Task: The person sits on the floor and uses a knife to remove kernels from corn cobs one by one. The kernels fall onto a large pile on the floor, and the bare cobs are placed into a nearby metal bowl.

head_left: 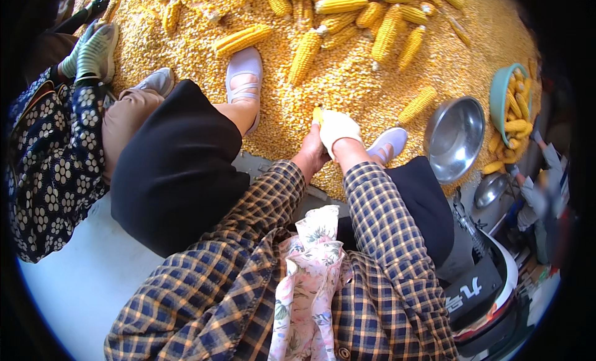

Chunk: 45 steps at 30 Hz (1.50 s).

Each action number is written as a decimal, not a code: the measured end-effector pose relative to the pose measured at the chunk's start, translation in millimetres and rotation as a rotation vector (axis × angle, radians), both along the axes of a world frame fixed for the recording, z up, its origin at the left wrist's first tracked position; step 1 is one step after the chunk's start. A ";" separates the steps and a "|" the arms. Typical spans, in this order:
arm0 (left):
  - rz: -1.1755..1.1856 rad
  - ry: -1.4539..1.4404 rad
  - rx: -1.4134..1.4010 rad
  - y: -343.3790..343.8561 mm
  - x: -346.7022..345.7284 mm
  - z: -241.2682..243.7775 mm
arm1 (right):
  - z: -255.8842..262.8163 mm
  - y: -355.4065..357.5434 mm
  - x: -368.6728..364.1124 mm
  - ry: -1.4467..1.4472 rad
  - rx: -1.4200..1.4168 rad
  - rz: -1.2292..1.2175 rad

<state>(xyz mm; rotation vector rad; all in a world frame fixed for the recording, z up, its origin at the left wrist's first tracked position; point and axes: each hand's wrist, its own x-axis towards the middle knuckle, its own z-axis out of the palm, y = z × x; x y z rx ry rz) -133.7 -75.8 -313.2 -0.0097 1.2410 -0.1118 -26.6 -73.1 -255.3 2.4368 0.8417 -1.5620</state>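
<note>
A corn cob (317, 114) is gripped between my two hands, with only its yellow tip showing. My bare left hand (311, 149) closes on it from below and to the left. Over its right side wraps my right hand (341, 128), in a white glove. Both hands are low above a wide heap of loose corn kernels (274, 114), between my lavender shoes (244, 65). Just beyond them, one whole cob (305, 57) lies on the kernels. Another cob (417, 104) rests to the right, beside a steel basin (455, 139).
Several unshelled cobs (342, 5) are piled at the far side. Cobs fill a turquoise basin (499, 100) at right, near a smaller steel bowl (491, 191) and another person (542, 188). Close on my left are a co-worker's gloved hands (95, 49). A scooter (489, 277) stands behind right.
</note>
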 end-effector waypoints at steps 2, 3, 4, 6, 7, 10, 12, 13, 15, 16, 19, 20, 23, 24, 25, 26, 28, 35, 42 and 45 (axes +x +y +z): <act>-0.103 0.098 0.019 -1.7 -2.2 -2.3 | -3.8 -5.1 10.3 0.100 -0.036 -0.108; -0.054 0.092 -0.045 -2.5 -5.2 -1.3 | -7.5 -10.3 17.8 0.169 -0.087 -0.229; -0.035 0.019 -0.062 -2.7 -1.7 3.6 | -22.5 -21.6 21.0 0.126 -0.022 -0.055; -0.038 -0.007 -0.045 1.7 5.2 11.8 | -49.3 -44.0 20.2 0.017 0.155 0.120; -0.052 -0.038 -0.052 4.1 0.7 3.0 | -30.9 -38.0 23.7 0.059 0.115 0.109; -0.003 -0.055 -0.089 6.0 -8.4 -2.0 | 3.4 -52.4 23.4 0.030 0.138 0.270; 0.013 0.040 -0.079 5.9 -4.0 -0.8 | 11.1 -78.6 18.9 -0.063 0.215 0.426; 0.005 0.086 -0.072 6.5 -3.8 0.7 | 20.6 -89.2 16.3 -0.108 0.243 0.473; 0.039 0.033 -0.092 8.0 -2.3 1.1 | 57.1 -95.6 5.4 -0.151 0.184 0.391; 0.071 -0.003 -0.103 11.6 -3.6 -3.1 | 80.9 -87.9 -2.4 -0.162 0.143 0.325; 0.125 -0.011 -0.126 10.9 -0.4 -5.4 | 112.3 -87.0 -24.3 -0.214 0.088 0.344; 0.108 -0.002 -0.113 10.9 0.0 -5.1 | 112.4 -90.9 -28.2 -0.226 0.098 0.392; 0.058 0.009 -0.074 11.9 -2.2 -10.3 | 127.0 -81.4 -38.5 -0.234 0.080 0.329; 0.040 0.010 -0.066 12.0 -3.3 -10.1 | 132.9 -75.9 -41.9 -0.234 0.065 0.271; 0.036 0.019 -0.055 11.1 -2.9 -9.8 | 130.4 -74.7 -43.3 -0.215 0.048 0.267; 0.034 0.029 -0.044 9.6 -1.2 -9.3 | 126.0 -73.5 -43.5 -0.195 0.033 0.264; 0.036 0.042 -0.036 7.6 0.8 -4.2 | 127.0 -69.1 -45.0 -0.184 0.011 0.258; 0.165 0.072 -0.094 4.3 11.2 3.1 | 111.0 -65.3 -46.6 -0.188 -0.012 0.286; 0.195 0.166 -0.021 -4.9 24.7 1.8 | 116.2 -36.5 -34.4 -0.120 -0.078 0.163; 0.186 0.122 -0.026 -8.6 24.6 -3.9 | 121.5 -46.6 -37.2 -0.156 -0.036 0.239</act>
